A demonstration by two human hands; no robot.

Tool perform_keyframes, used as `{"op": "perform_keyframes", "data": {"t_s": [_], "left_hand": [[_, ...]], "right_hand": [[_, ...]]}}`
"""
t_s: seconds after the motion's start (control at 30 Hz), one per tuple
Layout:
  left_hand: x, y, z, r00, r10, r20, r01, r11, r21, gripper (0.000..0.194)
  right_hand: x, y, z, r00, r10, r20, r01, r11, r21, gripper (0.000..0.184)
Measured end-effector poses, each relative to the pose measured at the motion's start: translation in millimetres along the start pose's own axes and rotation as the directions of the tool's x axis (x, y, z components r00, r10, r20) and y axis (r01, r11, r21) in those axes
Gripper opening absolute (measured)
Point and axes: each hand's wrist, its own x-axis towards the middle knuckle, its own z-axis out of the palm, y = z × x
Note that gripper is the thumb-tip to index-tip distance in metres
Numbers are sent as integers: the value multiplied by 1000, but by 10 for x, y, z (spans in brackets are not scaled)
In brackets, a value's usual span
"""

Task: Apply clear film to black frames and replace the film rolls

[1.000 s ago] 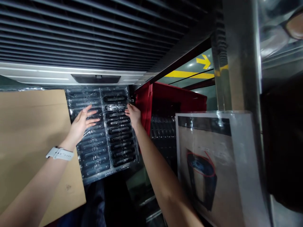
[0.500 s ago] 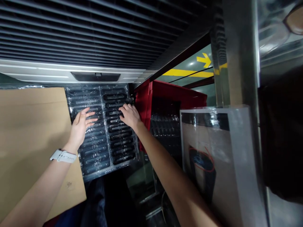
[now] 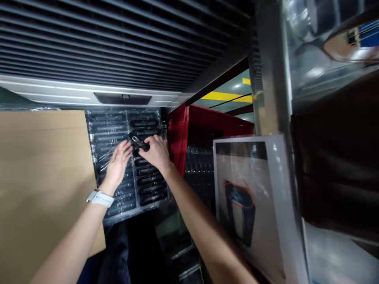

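Fingers of the right hand (image 3: 156,153) clasp a slim, glossy black bar (image 3: 137,140), the left hand (image 3: 118,162) at its eight o'clock, fingers parted.

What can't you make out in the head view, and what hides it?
Head view:
- One end of the slim black plastic part: covered by the right hand.
- Left side of the tan cardboard sheet: cut off by the picture edge.
- Lower right of the red plastic crate: behind the glossy printed sheet.
- Marks on the clear plastic tray's rim: too small, blurred.
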Motion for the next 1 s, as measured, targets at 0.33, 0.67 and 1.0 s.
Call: {"op": "perform_keyframes", "data": {"t_s": [0.33, 0.67, 1.0], "left_hand": [[30, 164, 35, 898, -310, 311, 247, 942, 227, 70], [234, 496, -61, 980, -158, 124, 85, 885, 458, 69], [123, 315, -196, 996, -68, 56, 34, 884, 465, 64]], "right_hand": [[168, 36, -103, 932, 150, 330, -337, 695, 635, 23], [174, 550, 202, 926, 317, 205, -320, 370, 872, 25], [193, 791, 301, 949, 311, -56, -207, 747, 632, 27]]}}
